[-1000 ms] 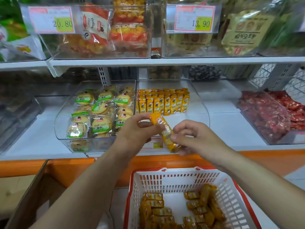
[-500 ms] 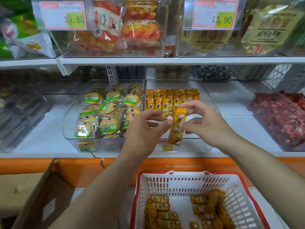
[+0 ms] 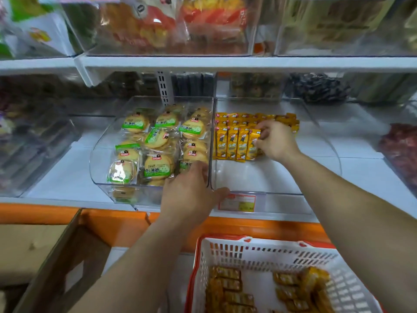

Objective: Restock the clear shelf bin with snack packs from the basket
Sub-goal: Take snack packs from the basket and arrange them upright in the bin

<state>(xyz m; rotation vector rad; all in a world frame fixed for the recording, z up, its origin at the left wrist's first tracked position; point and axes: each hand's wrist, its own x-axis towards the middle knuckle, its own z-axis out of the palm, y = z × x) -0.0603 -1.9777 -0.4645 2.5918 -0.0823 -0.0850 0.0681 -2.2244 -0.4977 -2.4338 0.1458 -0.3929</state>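
Observation:
The clear shelf bin (image 3: 325,141) on the middle shelf holds rows of yellow snack packs (image 3: 232,141) at its back. My right hand (image 3: 276,140) is inside the bin and pinches one yellow snack pack (image 3: 252,143) against the right end of the front row. My left hand (image 3: 191,195) rests on the front rims where this bin meets its left neighbour, thumb on the bin's front edge; it holds nothing. Below, a white basket with a red rim (image 3: 259,249) contains several more yellow packs (image 3: 228,288).
A clear bin of round cookies in green-labelled wrappers (image 3: 155,145) stands left of the snack bin. Another bin with red packs (image 3: 401,152) is at the right edge. A shelf of bagged goods (image 3: 171,28) hangs above. An open cardboard box (image 3: 52,256) sits lower left.
My right hand carried the yellow pack from in front of the bin into it, to the front row. My left hand let go of the pack and dropped onto the bin rims.

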